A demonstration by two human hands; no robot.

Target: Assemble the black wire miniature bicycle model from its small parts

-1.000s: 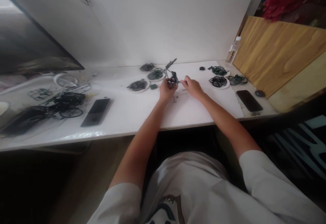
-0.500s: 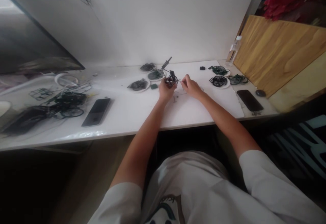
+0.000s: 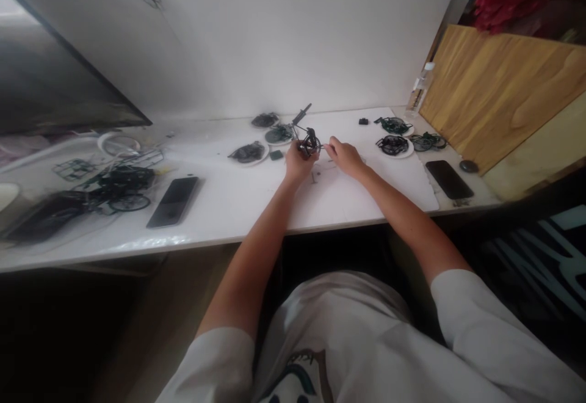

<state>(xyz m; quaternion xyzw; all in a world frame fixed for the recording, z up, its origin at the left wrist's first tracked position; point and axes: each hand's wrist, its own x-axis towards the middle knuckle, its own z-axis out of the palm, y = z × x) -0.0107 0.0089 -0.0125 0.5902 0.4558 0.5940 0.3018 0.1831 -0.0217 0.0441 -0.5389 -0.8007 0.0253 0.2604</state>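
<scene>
"Just above the centre of the frame, what is the left hand [image 3: 298, 162] doing?"

"Its fingers are wrapped around the lower part of the dark bicycle-like model [image 3: 311, 140], holding it above the white table [image 3: 220, 195]."

"And the right hand [image 3: 344, 156]?"

"Its thumb and fingers are drawn together at the model's right edge. I can't tell whether they pinch a part or only touch it."

"What has just changed?"

"Very little. Against half a second ago, the slim bar at the model's top has shifted slightly rightward, while both hands are in nearly the same spots. I'd take that as a small adjustment within the same fine work, with nothing plainly finished."

"How do the materials look?"

"The model is thin and spindly, with a round, wheel-like outline below and a straight stick slanting toward the upper right. Metal or plastic, I can't say. Right of centre, a round, pale plate [image 3: 403, 156] bears a wiry dark tangle [image 3: 392, 145]; at the upper right stand a clear bottle [image 3: 419, 91] and a smooth, yellowish board [image 3: 499, 85] with streaky wood grain."
</scene>
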